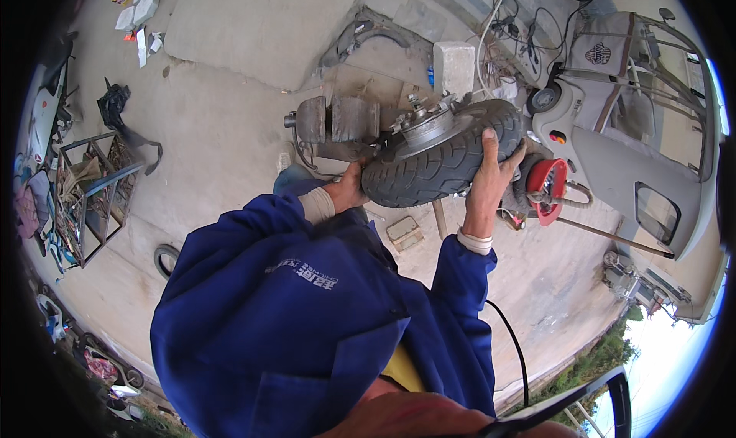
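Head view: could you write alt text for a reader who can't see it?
A person in a blue jacket holds a wheel with a black treaded tyre and metal hub, left hand at its left side and right hand at its right, near a bench vise. A red tub sits to the right, with a grey vehicle beyond it.

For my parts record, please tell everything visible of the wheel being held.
The wheel has a black, grooved, rubber-looking tyre and a grey, metal-looking hub. It is tilted before the blue jacket, hub side turned up and away, the left hand and right hand holding opposite sides. Support underneath is unclear.
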The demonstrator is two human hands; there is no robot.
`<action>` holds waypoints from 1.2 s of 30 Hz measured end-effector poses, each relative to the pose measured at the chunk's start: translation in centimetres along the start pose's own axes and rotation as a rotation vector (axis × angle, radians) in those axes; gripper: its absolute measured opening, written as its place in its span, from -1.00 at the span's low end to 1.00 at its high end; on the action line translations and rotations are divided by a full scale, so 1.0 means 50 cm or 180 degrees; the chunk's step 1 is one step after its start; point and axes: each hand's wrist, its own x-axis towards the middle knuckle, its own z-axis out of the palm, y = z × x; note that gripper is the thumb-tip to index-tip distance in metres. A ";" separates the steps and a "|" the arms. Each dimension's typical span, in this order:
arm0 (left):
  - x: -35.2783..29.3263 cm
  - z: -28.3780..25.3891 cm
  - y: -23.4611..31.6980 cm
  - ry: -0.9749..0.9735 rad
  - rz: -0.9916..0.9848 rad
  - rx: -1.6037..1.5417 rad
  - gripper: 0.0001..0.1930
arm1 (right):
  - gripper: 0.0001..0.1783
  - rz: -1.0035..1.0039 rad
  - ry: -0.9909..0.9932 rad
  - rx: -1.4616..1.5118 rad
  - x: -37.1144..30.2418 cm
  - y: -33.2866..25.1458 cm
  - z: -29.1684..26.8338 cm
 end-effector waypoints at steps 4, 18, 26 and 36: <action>0.009 -0.029 0.009 -0.0984 -0.0034 0.0286 -0.37 | 0.28 -0.0010 -0.0078 -0.0082 0.007 -0.016 0.012; -0.078 -0.014 0.016 0.0563 -0.0036 0.0336 -0.16 | 0.29 -0.0182 -0.0661 0.0065 -0.025 0.025 -0.076; -0.214 -0.014 0.002 0.0738 0.0934 0.1905 -0.22 | 0.06 -0.0101 -0.0166 0.0524 -0.017 0.063 -0.121; -0.329 -0.199 0.056 0.1471 0.1851 0.3078 -0.54 | -0.68 -0.0278 0.1525 0.1230 0.068 0.353 -0.357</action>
